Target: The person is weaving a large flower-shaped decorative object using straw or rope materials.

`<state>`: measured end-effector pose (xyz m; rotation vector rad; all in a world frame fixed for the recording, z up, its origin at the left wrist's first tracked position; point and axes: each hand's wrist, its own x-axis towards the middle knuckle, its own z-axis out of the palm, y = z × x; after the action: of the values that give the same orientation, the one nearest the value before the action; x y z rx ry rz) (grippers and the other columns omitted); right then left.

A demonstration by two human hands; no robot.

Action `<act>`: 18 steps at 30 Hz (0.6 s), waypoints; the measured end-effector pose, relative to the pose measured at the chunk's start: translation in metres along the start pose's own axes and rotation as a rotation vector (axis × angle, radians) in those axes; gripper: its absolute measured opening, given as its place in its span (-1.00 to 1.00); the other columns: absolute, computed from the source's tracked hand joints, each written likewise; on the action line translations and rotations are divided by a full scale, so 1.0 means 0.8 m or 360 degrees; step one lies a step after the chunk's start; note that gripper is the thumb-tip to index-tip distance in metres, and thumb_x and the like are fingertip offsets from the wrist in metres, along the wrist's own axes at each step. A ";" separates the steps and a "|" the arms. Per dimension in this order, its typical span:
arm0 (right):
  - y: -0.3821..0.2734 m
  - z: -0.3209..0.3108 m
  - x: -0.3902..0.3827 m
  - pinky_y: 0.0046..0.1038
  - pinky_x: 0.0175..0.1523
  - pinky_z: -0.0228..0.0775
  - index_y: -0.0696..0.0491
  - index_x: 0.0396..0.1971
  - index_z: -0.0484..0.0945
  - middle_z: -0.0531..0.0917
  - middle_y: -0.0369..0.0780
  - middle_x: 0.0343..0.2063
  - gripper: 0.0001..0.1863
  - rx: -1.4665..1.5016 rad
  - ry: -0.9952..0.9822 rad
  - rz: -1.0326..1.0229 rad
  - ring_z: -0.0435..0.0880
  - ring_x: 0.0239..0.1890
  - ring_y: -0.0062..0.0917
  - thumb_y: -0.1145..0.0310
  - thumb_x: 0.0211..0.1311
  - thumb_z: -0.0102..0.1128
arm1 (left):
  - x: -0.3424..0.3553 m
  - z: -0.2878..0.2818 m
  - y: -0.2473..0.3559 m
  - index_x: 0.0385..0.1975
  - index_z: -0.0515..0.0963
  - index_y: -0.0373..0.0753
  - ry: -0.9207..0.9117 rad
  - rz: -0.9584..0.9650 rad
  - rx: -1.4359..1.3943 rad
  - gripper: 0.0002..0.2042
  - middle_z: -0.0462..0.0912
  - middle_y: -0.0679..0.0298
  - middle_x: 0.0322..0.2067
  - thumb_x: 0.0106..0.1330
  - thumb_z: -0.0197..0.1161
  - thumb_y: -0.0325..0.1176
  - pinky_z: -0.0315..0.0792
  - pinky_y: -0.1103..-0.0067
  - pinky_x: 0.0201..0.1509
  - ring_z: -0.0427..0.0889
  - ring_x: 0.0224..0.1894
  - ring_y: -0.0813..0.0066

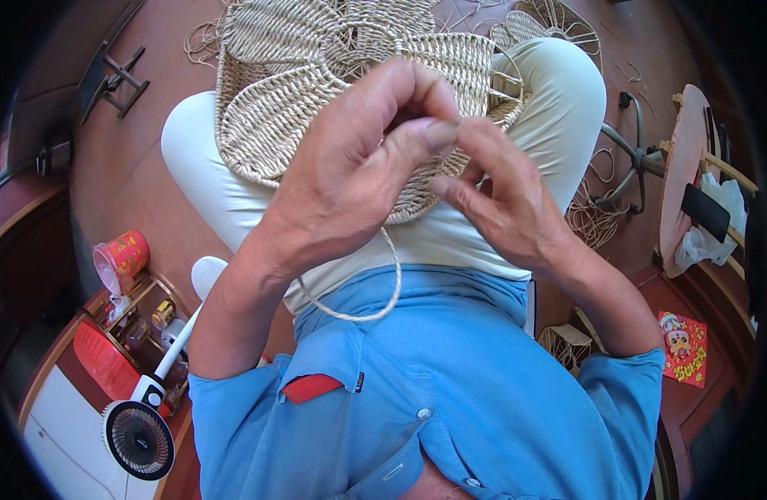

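Observation:
A woven flower-shaped straw basket [271, 125] lies across my lap, its petals radiating from a round centre. Above its near part, my left hand [350, 171] is closed in a pinch, thumb against the bent forefinger. From behind that hand hangs a loop of pale twisted straw cord [396, 287], curving down over my blue shirt. What lies between the pinched fingertips is hidden. My right hand [508, 192] meets them from the right, its forefinger touching the left thumb tip. The right thumb stands apart from that forefinger, and nothing shows between them.
Another woven piece [521, 29] rests on the floor at the far right, with loose cord [600, 217] nearer by. A white fan [139, 439] and a red bucket [123, 257] are at the left. A pink-topped stool [687, 167] holding a black phone [705, 212] stands at the right.

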<state>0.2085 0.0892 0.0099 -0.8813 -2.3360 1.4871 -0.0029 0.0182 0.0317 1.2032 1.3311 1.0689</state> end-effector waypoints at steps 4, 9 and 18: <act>-0.011 0.013 0.010 -0.34 -0.15 0.55 0.18 -0.04 0.66 0.63 -0.15 -0.19 -0.72 0.0375 -0.0123 -0.0108 0.63 -0.27 -0.43 0.23 0.64 0.24 | 0.016 -0.015 0.028 0.02 0.56 -0.36 0.0004 0.0247 -0.0375 -0.87 0.63 0.32 -0.12 0.64 0.24 -0.44 0.50 0.62 0.04 0.58 -0.12 0.64; 0.024 -0.035 0.012 -0.51 -0.15 0.38 0.08 -0.29 0.63 0.51 -0.34 -0.42 -0.52 0.0330 0.0292 0.0149 0.49 -0.31 -0.60 0.02 0.76 -0.02 | -0.008 -0.080 0.025 0.14 0.62 -0.36 0.0502 0.0067 -0.0162 -0.77 0.67 0.33 -0.16 0.65 0.26 -0.37 0.50 0.63 0.05 0.62 -0.12 0.64; 0.255 -0.298 -0.073 -0.56 -0.16 0.46 0.16 0.02 0.67 0.68 -0.31 -0.26 -0.55 -0.0158 0.1019 0.0900 0.61 -0.23 -0.64 0.05 0.73 0.02 | -0.078 -0.108 -0.035 0.06 0.69 -0.29 0.0744 -0.0247 -0.0192 -0.79 0.70 0.39 -0.24 0.63 0.30 -0.31 0.49 0.67 -0.02 0.62 -0.20 0.68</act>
<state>0.4466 0.2924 -0.0543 -1.8327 -1.7634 1.0120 -0.0916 -0.0457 0.0203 0.7702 1.6557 1.3464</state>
